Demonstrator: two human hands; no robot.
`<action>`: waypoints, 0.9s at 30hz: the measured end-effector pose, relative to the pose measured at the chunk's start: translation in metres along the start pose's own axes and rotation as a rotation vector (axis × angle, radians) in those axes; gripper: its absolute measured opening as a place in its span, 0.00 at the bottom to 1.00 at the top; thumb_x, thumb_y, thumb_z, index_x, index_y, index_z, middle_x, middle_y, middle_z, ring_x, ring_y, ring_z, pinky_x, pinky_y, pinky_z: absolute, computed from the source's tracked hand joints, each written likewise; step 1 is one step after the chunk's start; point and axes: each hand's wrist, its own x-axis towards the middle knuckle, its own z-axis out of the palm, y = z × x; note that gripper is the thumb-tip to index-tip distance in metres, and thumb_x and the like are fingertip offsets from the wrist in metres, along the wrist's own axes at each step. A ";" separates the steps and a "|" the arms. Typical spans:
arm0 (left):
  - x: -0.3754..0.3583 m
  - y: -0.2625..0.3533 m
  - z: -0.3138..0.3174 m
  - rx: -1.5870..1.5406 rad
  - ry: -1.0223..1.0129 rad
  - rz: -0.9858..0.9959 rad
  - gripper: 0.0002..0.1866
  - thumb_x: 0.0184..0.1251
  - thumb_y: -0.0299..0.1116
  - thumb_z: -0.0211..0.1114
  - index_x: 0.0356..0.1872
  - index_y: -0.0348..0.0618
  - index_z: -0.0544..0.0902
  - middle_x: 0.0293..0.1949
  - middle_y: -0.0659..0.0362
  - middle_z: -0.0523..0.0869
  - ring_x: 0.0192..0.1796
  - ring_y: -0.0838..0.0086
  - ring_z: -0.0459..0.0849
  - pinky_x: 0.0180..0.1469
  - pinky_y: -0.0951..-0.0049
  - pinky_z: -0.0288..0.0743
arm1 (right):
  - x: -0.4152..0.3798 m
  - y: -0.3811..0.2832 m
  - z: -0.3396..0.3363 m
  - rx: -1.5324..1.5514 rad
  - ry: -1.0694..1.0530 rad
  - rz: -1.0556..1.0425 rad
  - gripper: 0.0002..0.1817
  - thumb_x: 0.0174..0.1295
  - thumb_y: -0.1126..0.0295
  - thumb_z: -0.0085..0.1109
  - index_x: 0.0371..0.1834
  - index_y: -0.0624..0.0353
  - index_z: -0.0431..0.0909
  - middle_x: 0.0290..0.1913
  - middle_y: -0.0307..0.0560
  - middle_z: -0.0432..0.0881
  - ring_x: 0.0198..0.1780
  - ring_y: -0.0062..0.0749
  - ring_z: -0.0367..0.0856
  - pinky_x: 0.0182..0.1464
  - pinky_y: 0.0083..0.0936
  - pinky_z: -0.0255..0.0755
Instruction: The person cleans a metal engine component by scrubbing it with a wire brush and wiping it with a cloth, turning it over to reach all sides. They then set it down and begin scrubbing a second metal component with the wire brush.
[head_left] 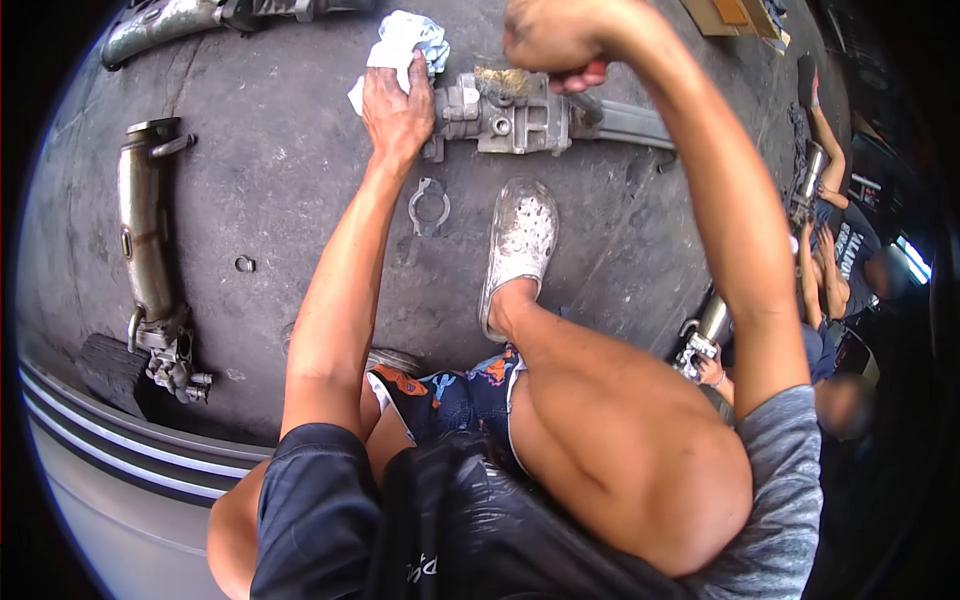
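On the dark floor at the top centre lies a long grey metal part with a ribbed housing and a tube running right. My left hand presses a crumpled white-blue cloth against the part's left end, fingers partly over the cloth. Above the housing, my right hand is closed round something red, mostly hidden by the hand. A brush-like tan block touches the top of the housing, and its link to the red thing is unclear. A flat metal ring lies below the part.
A metal cylinder with fittings lies at left beside a black tyre-like piece. A small clamp is on the floor. Another long part is at top left, a cardboard box top right. Co-workers handle metal parts at right.
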 end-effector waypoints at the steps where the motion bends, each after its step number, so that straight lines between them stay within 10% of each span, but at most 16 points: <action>1: 0.000 0.000 0.000 -0.005 0.003 0.004 0.19 0.81 0.44 0.57 0.58 0.40 0.83 0.56 0.44 0.86 0.59 0.47 0.83 0.62 0.52 0.73 | 0.010 -0.007 0.000 -0.063 0.019 0.042 0.15 0.65 0.69 0.51 0.28 0.68 0.81 0.22 0.48 0.83 0.19 0.30 0.80 0.23 0.31 0.76; 12: 0.000 0.001 0.002 -0.034 0.042 0.036 0.18 0.79 0.41 0.58 0.57 0.39 0.83 0.55 0.44 0.86 0.59 0.48 0.83 0.61 0.52 0.74 | 0.090 0.004 0.002 -0.131 -0.156 0.151 0.14 0.63 0.71 0.44 0.27 0.59 0.81 0.25 0.49 0.85 0.19 0.28 0.79 0.21 0.28 0.72; 19: -0.002 -0.003 0.001 -0.033 0.020 -0.009 0.19 0.77 0.43 0.61 0.56 0.37 0.83 0.53 0.43 0.85 0.58 0.45 0.82 0.61 0.49 0.73 | -0.022 -0.014 -0.024 -0.117 0.077 0.213 0.13 0.63 0.72 0.49 0.25 0.65 0.81 0.21 0.49 0.82 0.18 0.31 0.79 0.20 0.32 0.73; 27: -0.002 -0.002 0.002 -0.005 0.036 0.034 0.18 0.80 0.43 0.58 0.57 0.39 0.83 0.54 0.44 0.86 0.59 0.47 0.83 0.61 0.52 0.73 | -0.016 0.045 0.015 -0.030 0.206 -0.019 0.23 0.74 0.70 0.48 0.69 0.64 0.76 0.20 0.44 0.80 0.15 0.22 0.76 0.16 0.26 0.72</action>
